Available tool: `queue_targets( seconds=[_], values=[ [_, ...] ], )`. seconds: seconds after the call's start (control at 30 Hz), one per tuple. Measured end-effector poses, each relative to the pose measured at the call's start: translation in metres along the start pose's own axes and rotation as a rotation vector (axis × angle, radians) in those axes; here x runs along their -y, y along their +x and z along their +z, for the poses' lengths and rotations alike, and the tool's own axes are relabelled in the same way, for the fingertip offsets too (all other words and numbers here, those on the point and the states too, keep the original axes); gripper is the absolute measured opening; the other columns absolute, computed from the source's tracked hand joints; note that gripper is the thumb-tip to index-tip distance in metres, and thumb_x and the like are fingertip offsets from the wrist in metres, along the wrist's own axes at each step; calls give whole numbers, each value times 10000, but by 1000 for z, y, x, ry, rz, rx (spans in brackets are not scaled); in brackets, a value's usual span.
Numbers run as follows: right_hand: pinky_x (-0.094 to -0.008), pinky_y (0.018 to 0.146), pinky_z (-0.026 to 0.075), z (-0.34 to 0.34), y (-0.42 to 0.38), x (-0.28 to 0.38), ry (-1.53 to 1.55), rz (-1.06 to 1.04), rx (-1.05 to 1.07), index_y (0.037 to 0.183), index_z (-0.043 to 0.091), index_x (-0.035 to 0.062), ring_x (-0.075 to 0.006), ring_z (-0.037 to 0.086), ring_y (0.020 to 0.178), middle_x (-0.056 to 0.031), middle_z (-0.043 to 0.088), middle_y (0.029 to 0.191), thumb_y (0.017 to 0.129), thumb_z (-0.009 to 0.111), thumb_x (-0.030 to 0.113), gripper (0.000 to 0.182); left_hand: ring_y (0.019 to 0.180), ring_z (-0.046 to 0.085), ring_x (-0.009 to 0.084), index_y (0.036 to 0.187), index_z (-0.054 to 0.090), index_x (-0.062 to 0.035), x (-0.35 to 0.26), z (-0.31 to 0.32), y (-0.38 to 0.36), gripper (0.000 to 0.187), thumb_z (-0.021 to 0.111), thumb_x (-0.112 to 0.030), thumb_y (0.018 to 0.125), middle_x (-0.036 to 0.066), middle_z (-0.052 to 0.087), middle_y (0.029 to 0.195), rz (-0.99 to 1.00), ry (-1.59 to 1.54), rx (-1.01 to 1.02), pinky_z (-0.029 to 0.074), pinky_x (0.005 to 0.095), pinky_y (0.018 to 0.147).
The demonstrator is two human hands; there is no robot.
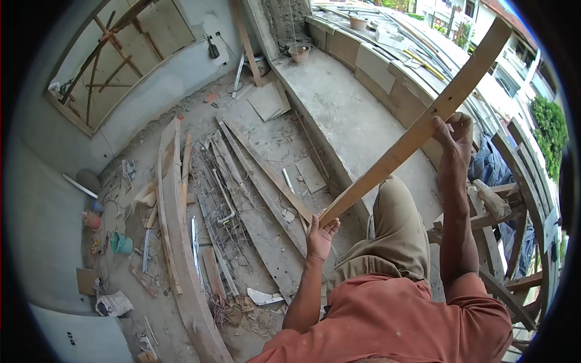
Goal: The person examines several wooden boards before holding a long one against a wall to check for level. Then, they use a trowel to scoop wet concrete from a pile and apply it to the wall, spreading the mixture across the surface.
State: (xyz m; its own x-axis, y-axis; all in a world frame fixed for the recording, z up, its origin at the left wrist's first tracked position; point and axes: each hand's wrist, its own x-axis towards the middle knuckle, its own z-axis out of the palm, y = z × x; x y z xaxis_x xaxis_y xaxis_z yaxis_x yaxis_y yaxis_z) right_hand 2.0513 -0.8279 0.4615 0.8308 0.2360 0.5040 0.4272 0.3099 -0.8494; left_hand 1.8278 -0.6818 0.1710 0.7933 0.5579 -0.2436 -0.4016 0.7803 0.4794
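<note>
A long flat wooden board (393,157) slants from the centre of the view up to the upper right. My left hand (321,238) is at its lower end, palm up, with the thumb against the wood and the fingers under the end. Farther up, my right hand (455,130) grips the board's edge between thumb and bent fingers. The board passes above my raised knee (396,212) and a concrete ledge (351,97).
Long planks (260,175) and metal mesh lie on the dusty floor at centre left. A green bucket (121,243) stands by the left wall. Stacked timber (487,230) is close on my right. A low wall (375,66) edges the ledge, with pipes beyond it.
</note>
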Motion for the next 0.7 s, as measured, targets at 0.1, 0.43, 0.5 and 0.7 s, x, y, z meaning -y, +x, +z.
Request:
queue_targets(
  seconds=[0.1,0.43,0.5,0.7],
  values=[
    [-337,852,498,0,23,-51,2,159,-17,1317,316,-16,-200,613,917,-122,606,963,854,757,226,684,954,656,223,1151,609,-2,9,-8,1,464,525,-429,992,118,686,1008,60,30,-121,507,383,934],
    [-440,957,470,-1,81,-273,479,782,66,1320,399,50,-237,592,1046,-106,555,1152,855,729,202,590,974,599,212,1316,474,-43,-53,-30,89,593,698,-401,899,87,601,1131,315,339,-446,489,352,898],
    [-470,1014,431,1,111,-297,581,818,65,1418,292,54,-264,561,1139,-130,520,1247,865,708,182,703,999,594,218,1332,460,-52,-71,-9,131,602,703,-390,898,89,587,1166,370,380,-450,484,355,902],
    [-566,1051,350,-3,208,-291,767,932,-76,1462,282,149,-267,455,1251,-74,455,1319,856,700,153,736,1085,563,233,1377,399,-114,-145,136,205,694,756,-388,850,81,548,1222,335,454,-549,449,391,927]
  ],
)
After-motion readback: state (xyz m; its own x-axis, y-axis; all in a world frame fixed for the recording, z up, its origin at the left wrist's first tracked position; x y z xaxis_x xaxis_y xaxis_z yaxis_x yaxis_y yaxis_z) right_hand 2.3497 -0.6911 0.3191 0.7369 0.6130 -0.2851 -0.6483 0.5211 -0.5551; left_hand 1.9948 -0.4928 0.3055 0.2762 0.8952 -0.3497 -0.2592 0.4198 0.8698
